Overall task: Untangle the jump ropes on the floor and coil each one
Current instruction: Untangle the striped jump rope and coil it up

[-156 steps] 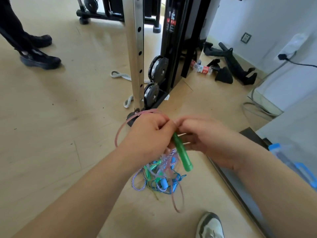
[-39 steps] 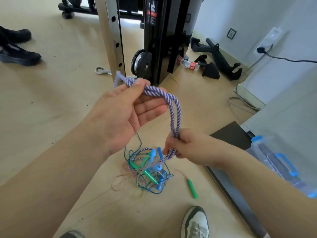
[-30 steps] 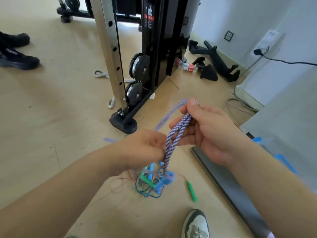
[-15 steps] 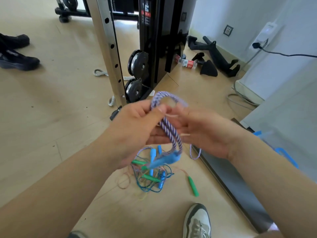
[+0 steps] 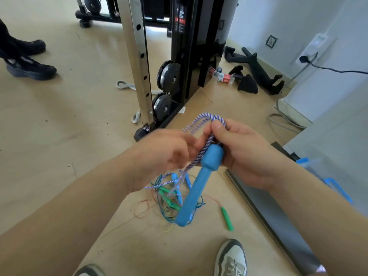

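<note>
1. purple-and-white braided jump rope [image 5: 200, 156] is looped in the right hand [image 5: 245, 154], which clamps it with the thick blue plastic handle [image 5: 194, 188] hanging toward 6 o'clock.
2. left hand [image 5: 167, 154], at 9 o'clock of it, is blurred; i cannot tell whether it grips.
3. the handle has just risen from below into the palm: this coil looks nearly done.
4. one strand trails to the tangled pile of thin coloured ropes [image 5: 169, 200] on the wooden floor [image 5: 59, 126] at 6 o'clock.

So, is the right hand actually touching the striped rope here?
Touching. The head view shows the right hand with its thumb pressed onto the folded striped rope, just above the blue handle.
</note>
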A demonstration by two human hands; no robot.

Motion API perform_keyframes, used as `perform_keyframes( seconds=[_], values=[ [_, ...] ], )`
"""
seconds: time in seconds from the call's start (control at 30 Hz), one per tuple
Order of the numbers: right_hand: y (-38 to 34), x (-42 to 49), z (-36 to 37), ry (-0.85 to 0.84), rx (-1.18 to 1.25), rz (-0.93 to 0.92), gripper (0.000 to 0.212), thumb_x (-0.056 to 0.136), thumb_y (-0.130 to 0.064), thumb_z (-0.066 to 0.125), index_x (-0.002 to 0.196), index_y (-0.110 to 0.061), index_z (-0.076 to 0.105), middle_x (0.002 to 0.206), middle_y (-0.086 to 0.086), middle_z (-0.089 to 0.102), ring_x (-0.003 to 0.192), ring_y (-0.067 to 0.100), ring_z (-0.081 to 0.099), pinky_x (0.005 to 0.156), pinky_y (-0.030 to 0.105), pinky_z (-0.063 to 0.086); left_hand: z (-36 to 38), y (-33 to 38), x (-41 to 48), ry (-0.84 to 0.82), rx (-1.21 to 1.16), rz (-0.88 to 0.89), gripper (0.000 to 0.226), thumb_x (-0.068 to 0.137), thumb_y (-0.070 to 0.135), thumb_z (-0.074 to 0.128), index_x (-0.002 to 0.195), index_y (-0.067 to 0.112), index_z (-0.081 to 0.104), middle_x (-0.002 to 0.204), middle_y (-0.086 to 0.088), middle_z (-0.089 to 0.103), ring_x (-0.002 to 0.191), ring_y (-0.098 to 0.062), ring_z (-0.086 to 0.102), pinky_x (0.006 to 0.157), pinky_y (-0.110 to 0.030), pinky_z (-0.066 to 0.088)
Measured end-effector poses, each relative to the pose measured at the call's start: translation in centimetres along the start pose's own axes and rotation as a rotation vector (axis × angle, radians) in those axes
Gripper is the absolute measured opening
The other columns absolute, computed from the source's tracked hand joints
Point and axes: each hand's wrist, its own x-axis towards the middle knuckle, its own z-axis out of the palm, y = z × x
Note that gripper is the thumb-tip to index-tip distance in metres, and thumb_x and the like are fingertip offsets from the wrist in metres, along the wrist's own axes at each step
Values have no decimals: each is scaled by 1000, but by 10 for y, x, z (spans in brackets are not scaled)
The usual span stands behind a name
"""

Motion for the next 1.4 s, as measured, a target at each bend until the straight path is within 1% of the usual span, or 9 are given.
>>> perform_keyframes(
  seconds=[0.13, 0.23, 0.47, 0.7, 0.8, 0.9, 1.03, 1.13, 1.4],
  values=[
    [-5, 0, 2, 23, 68, 20, 29, 111, -25, 38, 96, -11, 59, 85, 13, 73, 89, 37, 74, 97, 59, 53, 12, -23, -7, -231, 794, -82, 10, 96, 21, 61, 87, 17, 64, 74, 12, 69, 70, -4, 65, 75, -23, 59],
    [1, 5, -4, 96, -35, 77, 32, 112, -28, 40, 109, -5, 63, 97, 13, 78, 95, 34, 77, 94, 54, 59, 5, -37, -2, -129, 934, -68, 32, 104, 35, 52, 77, 20, 60, 80, -2, 72, 76, -20, 73, 74, -38, 60],
    [30, 7, -18, -44, -382, 192, 28, 109, -28, 49, 120, -16, 71, 114, -2, 78, 112, 14, 71, 90, 25, 54, 6, 10, -10, 139, -378, 149, 23, 109, 16, 46, 107, 2, 64, 93, -20, 78, 80, -27, 79, 76, -37, 66],
    [39, 6, 1, -214, -467, 16, 23, 108, -12, 50, 122, -14, 68, 119, 5, 75, 107, 14, 70, 99, 24, 52, -5, 36, -10, 32, -962, 290, 25, 108, 19, 44, 107, 4, 64, 94, -16, 79, 83, -17, 79, 71, -29, 64],
    [34, 10, 12, -64, -433, -57, 23, 108, -13, 48, 97, -9, 68, 94, 9, 79, 82, 20, 71, 82, 23, 56, -8, 32, -9, 56, -799, 267, 33, 104, 27, 51, 120, -1, 62, 108, -19, 77, 93, -24, 78, 78, -33, 64],
    [15, 13, 11, 125, -246, -146, 25, 109, -14, 45, 94, -10, 64, 84, 10, 77, 76, 20, 69, 71, 25, 56, -17, 11, -1, 299, -189, 184, 20, 94, -3, 60, 111, 2, 69, 93, -12, 76, 79, -23, 75, 74, -37, 65],
    [-3, 10, 13, 166, 41, -132, 24, 110, -21, 44, 98, -13, 63, 87, 10, 78, 71, 21, 71, 61, 30, 57, -6, -16, -5, -46, 524, 69, 12, 91, 15, 64, 98, 18, 74, 91, -5, 75, 79, -8, 63, 85, -36, 58],
    [-11, 8, 13, 164, 208, -118, 25, 110, -25, 43, 99, -15, 63, 89, 9, 78, 73, 21, 72, 58, 32, 57, -4, -26, 3, -10, 901, 107, 29, 103, 33, 53, 90, 10, 64, 82, -9, 67, 68, -16, 54, 72, -37, 51],
    [22, 13, -10, 93, -390, 30, 23, 106, -23, 53, 114, -10, 70, 102, 2, 80, 90, 18, 76, 85, 26, 54, 2, -2, 3, 357, 146, 243, 30, 107, 24, 51, 92, 3, 67, 71, -15, 76, 67, -26, 78, 70, -41, 66]
  ],
)
